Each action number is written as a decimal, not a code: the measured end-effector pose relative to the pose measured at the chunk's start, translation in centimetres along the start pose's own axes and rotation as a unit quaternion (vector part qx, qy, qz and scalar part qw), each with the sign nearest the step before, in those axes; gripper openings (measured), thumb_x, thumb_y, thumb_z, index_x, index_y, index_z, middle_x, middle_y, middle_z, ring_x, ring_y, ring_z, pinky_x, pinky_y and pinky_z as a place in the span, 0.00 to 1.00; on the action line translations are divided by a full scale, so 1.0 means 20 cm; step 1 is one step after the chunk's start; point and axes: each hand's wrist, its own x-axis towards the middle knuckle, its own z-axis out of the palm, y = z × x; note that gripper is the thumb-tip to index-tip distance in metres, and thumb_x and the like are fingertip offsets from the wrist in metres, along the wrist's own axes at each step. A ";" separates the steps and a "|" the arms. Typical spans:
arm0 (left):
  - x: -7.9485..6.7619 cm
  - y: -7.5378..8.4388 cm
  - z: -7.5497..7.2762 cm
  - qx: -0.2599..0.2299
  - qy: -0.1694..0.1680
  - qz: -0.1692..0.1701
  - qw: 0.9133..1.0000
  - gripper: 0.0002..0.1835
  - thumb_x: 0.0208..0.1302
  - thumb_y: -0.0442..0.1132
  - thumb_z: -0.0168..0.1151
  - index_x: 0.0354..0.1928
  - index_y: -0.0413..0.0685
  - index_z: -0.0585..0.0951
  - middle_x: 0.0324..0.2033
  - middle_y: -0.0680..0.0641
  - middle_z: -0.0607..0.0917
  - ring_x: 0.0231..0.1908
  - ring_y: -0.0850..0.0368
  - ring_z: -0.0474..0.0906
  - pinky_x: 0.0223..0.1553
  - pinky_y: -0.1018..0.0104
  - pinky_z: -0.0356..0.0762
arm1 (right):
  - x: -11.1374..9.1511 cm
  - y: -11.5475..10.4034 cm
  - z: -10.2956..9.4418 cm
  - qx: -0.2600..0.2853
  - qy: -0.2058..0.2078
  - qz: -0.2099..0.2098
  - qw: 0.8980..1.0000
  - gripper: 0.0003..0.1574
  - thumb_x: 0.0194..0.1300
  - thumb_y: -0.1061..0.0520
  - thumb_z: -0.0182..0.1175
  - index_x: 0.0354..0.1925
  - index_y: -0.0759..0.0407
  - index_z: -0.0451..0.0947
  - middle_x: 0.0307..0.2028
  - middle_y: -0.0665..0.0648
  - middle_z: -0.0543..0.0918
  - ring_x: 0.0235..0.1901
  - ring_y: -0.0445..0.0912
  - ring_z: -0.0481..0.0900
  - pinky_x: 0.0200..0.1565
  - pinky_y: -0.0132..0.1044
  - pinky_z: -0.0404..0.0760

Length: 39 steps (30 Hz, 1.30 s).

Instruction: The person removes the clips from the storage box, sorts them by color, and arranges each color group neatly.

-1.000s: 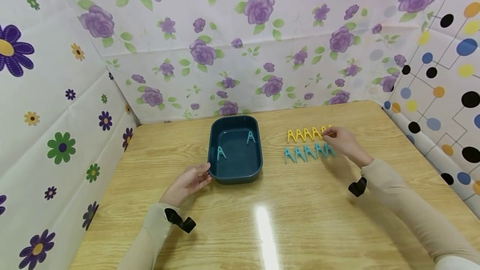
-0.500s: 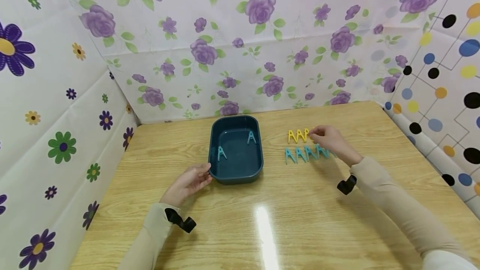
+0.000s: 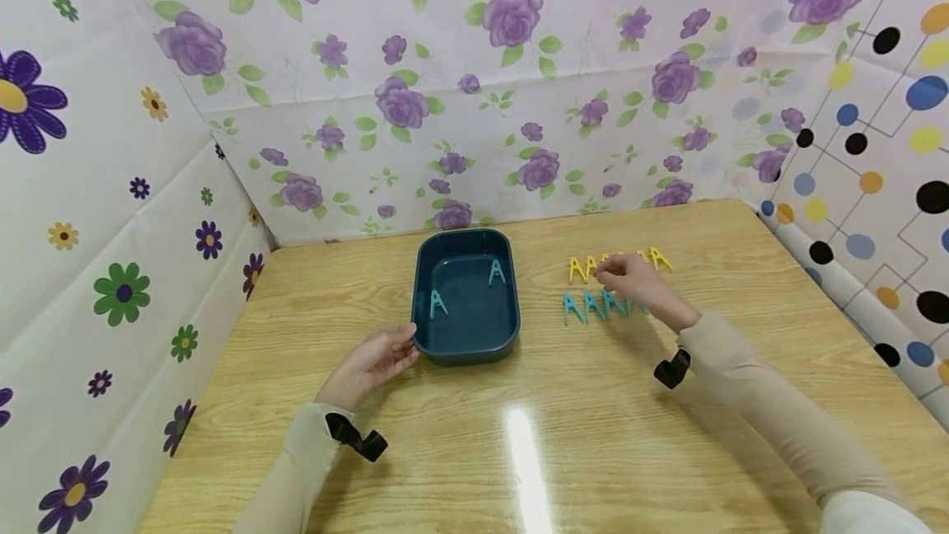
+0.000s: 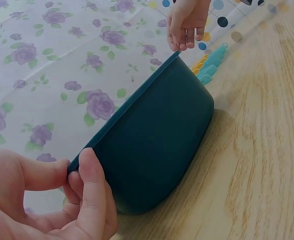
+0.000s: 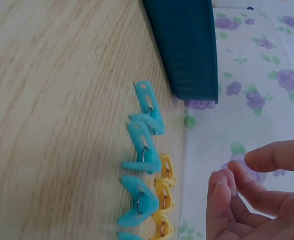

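Note:
My left hand [image 3: 371,365] pinches the near left rim of a dark teal plastic tub [image 3: 463,357], thumb and fingers on either side of the rim in the left wrist view. Two blue clothespins, one at the left [image 3: 438,303] and one at the right [image 3: 497,272], lie inside the tub. My right hand [image 3: 633,280] hovers over a row of yellow clothespins [image 3: 577,269], hiding some of them. Nothing shows between its thumb and loosely bent fingers [image 5: 219,202] in the right wrist view. Nearer to me runs a row of blue clothespins [image 3: 571,307], partly behind the hand.
The light wooden table [image 3: 445,452] carries everything. A cloth with purple roses [image 3: 400,104] stands along its back edge. Patterned sheets close off the left [image 3: 122,295] and the right [image 3: 856,245]. Each wrist wears a black camera strap [image 3: 673,369].
My right hand has moved left along the yellow row, uncovering the clothespins at its right end. The left hand and the tub have stayed in place.

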 end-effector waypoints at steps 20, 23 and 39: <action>-0.03 0.00 0.01 0.019 -0.016 0.011 1.000 0.06 0.65 0.40 0.55 0.36 0.45 0.75 0.27 0.53 0.76 0.32 0.63 0.74 0.37 0.75 0.76 | 0.09 -0.20 0.09 0.055 -0.040 -0.007 0.998 0.18 0.69 0.48 0.47 0.50 0.55 0.72 0.48 0.62 0.77 0.48 0.57 0.74 0.48 0.48 0.77; -0.02 0.00 0.00 0.026 -0.012 0.010 1.000 0.07 0.65 0.41 0.55 0.38 0.44 0.74 0.28 0.53 0.76 0.32 0.63 0.74 0.37 0.75 0.76 | 0.12 -0.27 0.10 0.051 -0.046 -0.007 0.998 0.18 0.69 0.47 0.47 0.50 0.55 0.73 0.45 0.58 0.77 0.44 0.52 0.76 0.42 0.40 0.78; 0.01 -0.01 -0.01 0.007 0.027 -0.008 1.000 0.06 0.65 0.39 0.55 0.38 0.43 0.73 0.26 0.52 0.76 0.29 0.62 0.73 0.34 0.74 0.76 | 0.27 -0.64 0.18 0.055 -0.102 -0.004 0.993 0.17 0.67 0.49 0.51 0.49 0.55 0.75 0.45 0.57 0.78 0.41 0.48 0.77 0.39 0.35 0.78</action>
